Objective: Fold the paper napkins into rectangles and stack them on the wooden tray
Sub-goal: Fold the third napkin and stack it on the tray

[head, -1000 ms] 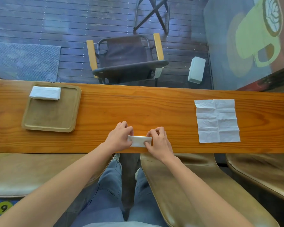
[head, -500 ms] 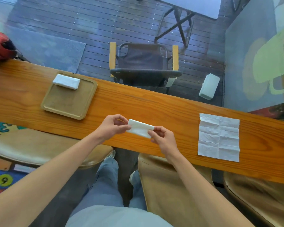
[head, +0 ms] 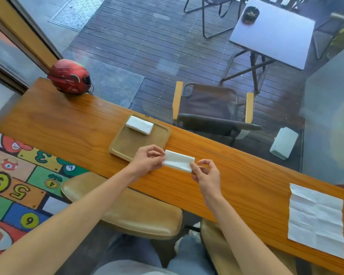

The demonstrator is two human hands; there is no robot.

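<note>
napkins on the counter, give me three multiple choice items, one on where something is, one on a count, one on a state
1. Where does the red helmet sit?
A. on the wooden tray
B. at the far left end of the counter
C. on the chair outside

2. How many napkins lie unfolded and flat on the counter?
A. one
B. two
C. three

3. What is the state of the napkin between the hands?
A. crumpled into a ball
C. spread fully open
B. folded into a rectangle, pinched at both ends

Key:
1 B, the helmet stands on the counter's left end, apart from the tray.
2 A, a single creased open napkin lies at the right.
3 B, the left hand and right hand each pinch an end of the folded napkin, while another folded stack already rests on the tray.
</note>
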